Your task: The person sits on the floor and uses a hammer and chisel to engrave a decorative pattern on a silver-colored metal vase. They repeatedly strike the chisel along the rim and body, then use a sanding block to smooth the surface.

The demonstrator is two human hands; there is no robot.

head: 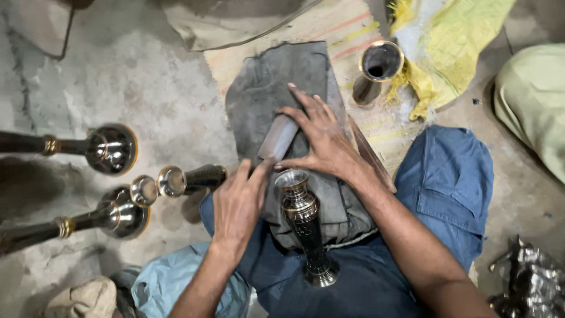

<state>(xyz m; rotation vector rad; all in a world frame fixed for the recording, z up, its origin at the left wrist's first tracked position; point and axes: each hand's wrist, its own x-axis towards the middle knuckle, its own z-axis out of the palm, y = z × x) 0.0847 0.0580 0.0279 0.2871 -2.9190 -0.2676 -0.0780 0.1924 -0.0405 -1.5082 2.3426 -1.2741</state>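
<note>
A grey cloth [276,82] lies over a board on my lap. My right hand [321,138] presses flat on it, fingers spread, beside a dull metal tube [278,138] half wrapped in the cloth. My left hand [238,206] rests at the tube's near end, thumb touching it. A dark engraved metal vase [305,227] with a silver rim lies between my forearms on my blue trousers [447,176].
Two large dark metal stands with shiny bowl ends [112,148] [120,215] lie on the concrete floor at left, a smaller polished piece [182,179] beside them. A brass-rimmed cup [379,63] lies at top right by yellow sacking [447,41]. Crumpled foil [529,282] sits bottom right.
</note>
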